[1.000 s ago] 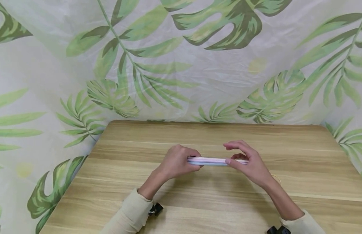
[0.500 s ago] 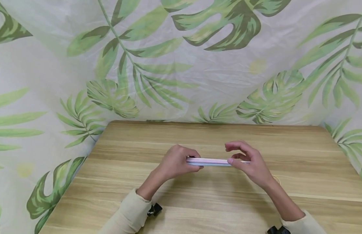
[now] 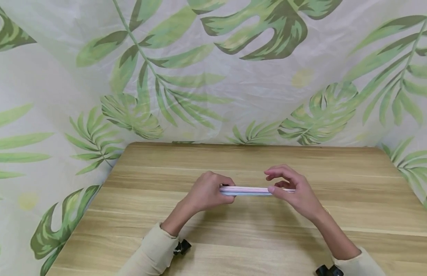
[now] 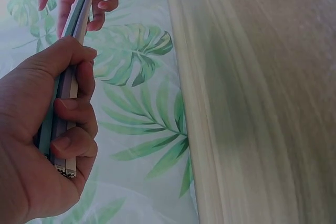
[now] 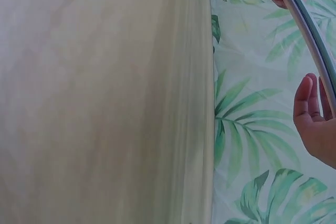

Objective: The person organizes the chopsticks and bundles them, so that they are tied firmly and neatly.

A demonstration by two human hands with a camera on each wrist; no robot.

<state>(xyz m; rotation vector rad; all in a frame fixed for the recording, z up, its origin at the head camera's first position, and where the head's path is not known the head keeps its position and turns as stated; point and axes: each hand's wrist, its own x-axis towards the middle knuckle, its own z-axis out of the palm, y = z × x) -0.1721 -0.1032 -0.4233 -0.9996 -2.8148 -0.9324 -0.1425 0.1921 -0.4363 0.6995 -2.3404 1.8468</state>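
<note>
A slim bundle of flat layered strips is held level above the table, white and pink on top with blue below. What kind of thing it is cannot be made out. My left hand grips its left end, fingers curled round it. Small dark and light details show at the strips' end in the left wrist view. Near the other end, my right hand rests its thumb against the bundle. Its remaining fingers arch loosely and spread apart. In the right wrist view the right hand is cupped beside the bundle.
A wood-grain table lies under both hands. Behind it hangs a white cloth printed with green leaves. A thin yellow loop shows beside the right wrist. Black camera mounts sit at both cuffs.
The right hand has shifted very slightly to the right. The yellow loop beside its wrist shows less than before. The left hand keeps its grip on the bundle almost unmoved.
</note>
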